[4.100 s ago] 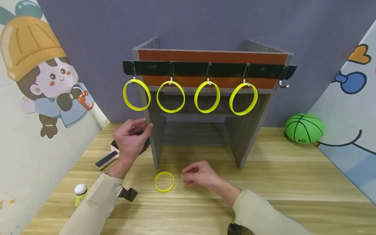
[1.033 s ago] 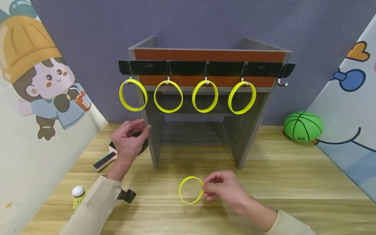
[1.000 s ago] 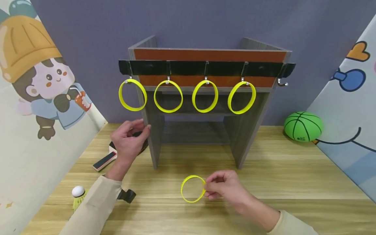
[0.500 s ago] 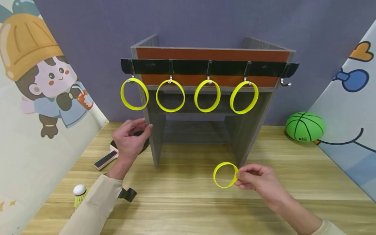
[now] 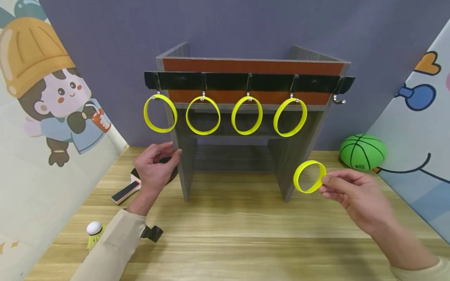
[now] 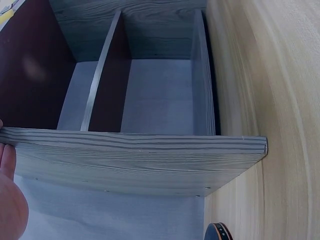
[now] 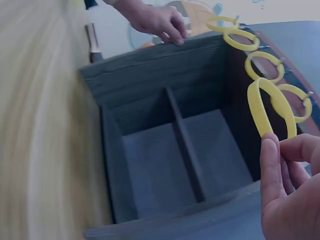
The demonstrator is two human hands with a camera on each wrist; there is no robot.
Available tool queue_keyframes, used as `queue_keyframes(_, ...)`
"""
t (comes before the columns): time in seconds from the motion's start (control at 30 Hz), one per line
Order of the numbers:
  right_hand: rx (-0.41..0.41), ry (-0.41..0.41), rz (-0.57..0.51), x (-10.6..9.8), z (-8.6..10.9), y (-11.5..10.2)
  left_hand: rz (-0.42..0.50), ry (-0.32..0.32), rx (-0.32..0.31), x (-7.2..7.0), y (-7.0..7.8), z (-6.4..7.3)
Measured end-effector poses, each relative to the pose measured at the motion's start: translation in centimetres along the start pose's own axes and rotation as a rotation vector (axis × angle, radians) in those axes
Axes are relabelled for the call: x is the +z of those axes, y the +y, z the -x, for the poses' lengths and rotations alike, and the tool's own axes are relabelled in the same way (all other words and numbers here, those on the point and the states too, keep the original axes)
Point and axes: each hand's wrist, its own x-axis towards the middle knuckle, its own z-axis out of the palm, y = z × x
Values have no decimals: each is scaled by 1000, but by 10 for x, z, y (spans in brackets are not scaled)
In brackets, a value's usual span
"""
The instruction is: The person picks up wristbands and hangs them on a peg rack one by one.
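Observation:
My right hand [image 5: 362,199] pinches a yellow ring-shaped wristband [image 5: 296,177] between thumb and fingers, in the air before the shelf's right side panel. In the right wrist view the wristband [image 7: 256,107] stands above the fingertips. With thumb and fingers, my left hand [image 5: 154,168] grips the front edge of the grey wooden shelf's left side panel [image 5: 183,179]. Across the shelf's front runs a black hook rail [image 5: 225,82]. Several yellow wristbands hang from its silver hooks, among them one at the left end [image 5: 159,130]. The rightmost hook [image 5: 338,101] is bare.
A table tennis bat [image 5: 125,192] lies behind the left forearm, partly hidden. Near the left sleeve is a shuttlecock [image 5: 94,230]. A green ball [image 5: 363,152] sits at the back right, beyond the right hand. The shelf stands on the wooden tabletop [image 5: 225,242].
The right hand has picked the wristband up from the table, then carried it rightward and upward to beside the shelf's right panel. My left hand has stayed on the left panel.

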Motion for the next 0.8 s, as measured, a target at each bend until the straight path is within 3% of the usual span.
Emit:
queue_keyframes(0.27, 5, 105, -10, -5, -7, -30, -3, 1, 6, 0, 0, 0)
queue_keyframes(0.63, -58, 268, 145, -5, -23, -73, -16, -3, 9, 0, 2, 0)
queue_keyframes(0.8, -78, 308, 133, 0, -33, -86, -17, -1, 2, 0, 3, 0)
